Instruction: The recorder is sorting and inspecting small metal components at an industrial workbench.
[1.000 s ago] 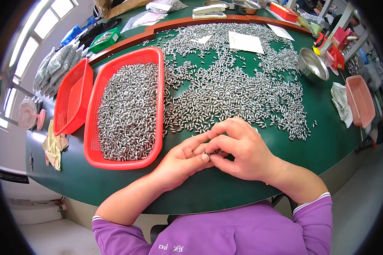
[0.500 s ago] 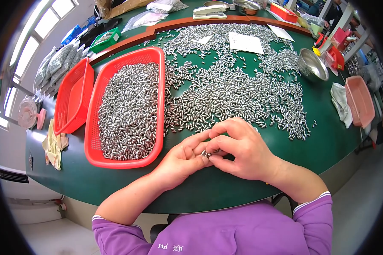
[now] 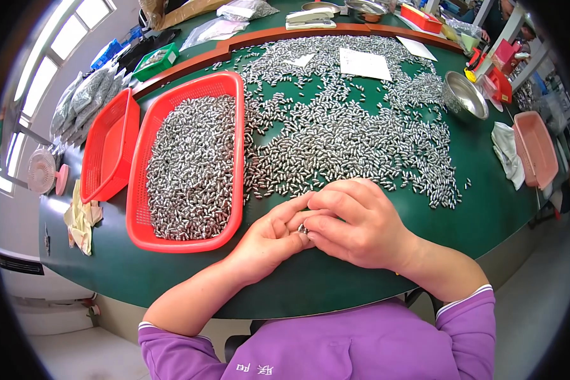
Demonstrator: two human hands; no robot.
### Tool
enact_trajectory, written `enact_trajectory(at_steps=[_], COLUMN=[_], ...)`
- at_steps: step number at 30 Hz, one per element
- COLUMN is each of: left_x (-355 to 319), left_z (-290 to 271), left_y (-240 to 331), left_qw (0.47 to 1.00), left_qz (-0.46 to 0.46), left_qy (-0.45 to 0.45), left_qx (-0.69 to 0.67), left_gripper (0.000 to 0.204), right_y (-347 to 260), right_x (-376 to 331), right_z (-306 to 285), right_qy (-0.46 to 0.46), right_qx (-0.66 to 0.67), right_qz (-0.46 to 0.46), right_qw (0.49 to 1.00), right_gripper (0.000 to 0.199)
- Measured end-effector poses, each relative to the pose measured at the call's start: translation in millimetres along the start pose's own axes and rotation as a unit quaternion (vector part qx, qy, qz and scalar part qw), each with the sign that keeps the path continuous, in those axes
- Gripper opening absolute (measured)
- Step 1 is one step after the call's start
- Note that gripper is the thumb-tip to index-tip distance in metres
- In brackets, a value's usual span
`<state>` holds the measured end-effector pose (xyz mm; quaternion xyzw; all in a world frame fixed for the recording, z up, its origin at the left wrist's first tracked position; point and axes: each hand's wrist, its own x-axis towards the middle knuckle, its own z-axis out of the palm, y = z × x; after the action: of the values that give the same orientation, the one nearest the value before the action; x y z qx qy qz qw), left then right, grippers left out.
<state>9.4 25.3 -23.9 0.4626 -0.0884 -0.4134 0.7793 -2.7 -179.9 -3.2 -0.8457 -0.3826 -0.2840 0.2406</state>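
My left hand is closed, with a small silver metal piece at its thumb and fingertips. From the right, my right hand meets it, thumb and forefinger pinched at the same spot; its fingers cover most of what lies between. Just beyond both hands, a wide spread of small silver bullet-shaped metal pieces covers the green table. To the left stands a red plastic basket heaped with the same kind of pieces.
An empty red basket leans beside the full one. White paper lies on the spread pieces. At the right are a metal bowl, a white cloth and a pink tub. A wooden rail borders the far side.
My right hand's fingers have curled further over the small metal piece, hiding more of it. My left hand stays nearly in place.
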Motion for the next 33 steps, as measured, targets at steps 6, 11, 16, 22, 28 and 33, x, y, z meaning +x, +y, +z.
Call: enact_trajectory(at_steps=[6, 11, 16, 22, 28, 33], left_x=[-1, -2, 0, 1, 0, 0], left_z=[3, 13, 11, 8, 5, 2], left_y=[4, 6, 7, 7, 3, 0], left_qw=[1.0, 1.0, 1.0, 1.0, 1.0, 1.0], left_qz=[-0.004, 0.029, 0.015, 0.015, -0.004, -0.002], left_qy=[-0.01, -0.003, 0.003, -0.016, -0.01, -0.015], left_qx=[0.0, 0.007, 0.012, 0.006, 0.013, -0.006], left_gripper=[0.061, 0.061, 0.061, 0.061, 0.064, 0.065], right_y=[1, -3, -2, 1, -1, -4], right_x=[-3, -2, -1, 2, 0, 1], right_z=[1, 3, 2, 0, 3, 4], right_qy=[-0.012, -0.018, -0.049, -0.027, -0.039, -0.031], right_qx=[0.045, 0.174, 0.211, 0.145, 0.177, 0.169], right_qz=[0.036, 0.163, 0.215, 0.11, 0.128, 0.117], right_qw=[0.998, 0.971, 0.952, 0.983, 0.975, 0.978], right_gripper=[0.013, 0.013, 0.015, 0.017, 0.015, 0.014])
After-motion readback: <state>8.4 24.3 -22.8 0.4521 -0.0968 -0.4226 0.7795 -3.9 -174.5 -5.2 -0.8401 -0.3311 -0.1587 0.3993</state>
